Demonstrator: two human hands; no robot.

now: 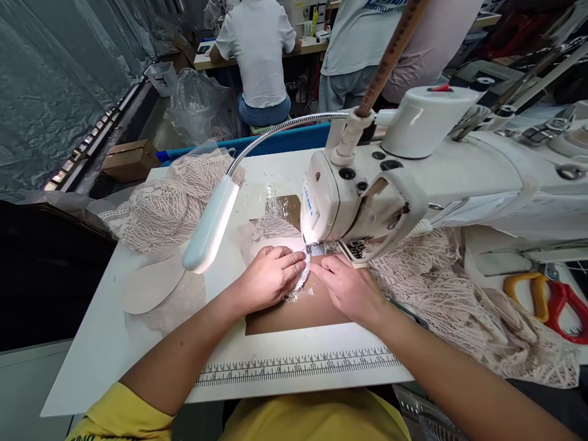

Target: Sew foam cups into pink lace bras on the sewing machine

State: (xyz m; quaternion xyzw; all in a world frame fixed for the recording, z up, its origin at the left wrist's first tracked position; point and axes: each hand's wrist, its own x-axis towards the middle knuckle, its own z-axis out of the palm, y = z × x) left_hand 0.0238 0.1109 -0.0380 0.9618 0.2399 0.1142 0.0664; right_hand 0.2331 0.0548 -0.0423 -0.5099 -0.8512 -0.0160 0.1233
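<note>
A pale lace fabric piece (275, 226) with a curved white edge lies under the head of the white sewing machine (328, 196). My left hand (274, 277) is closed on this piece, its fingertips pressed together along the curved edge just in front of the needle area. Opposite it, my right hand (346, 285) has its fingers curled, with the foremost fingertip against the same edge. Under both hands lies a brown sheet (294, 315) on the white table (220, 392). The needle tip itself is hidden.
A lamp (211, 226) on a bent metal neck hangs left of my hands. Lace heaps lie left (169, 196) and right (427, 294). A pale rounded cup-like piece (151, 285) rests at left. Scissors with red handles (567, 309) lie far right. A seated person (257, 55) works behind.
</note>
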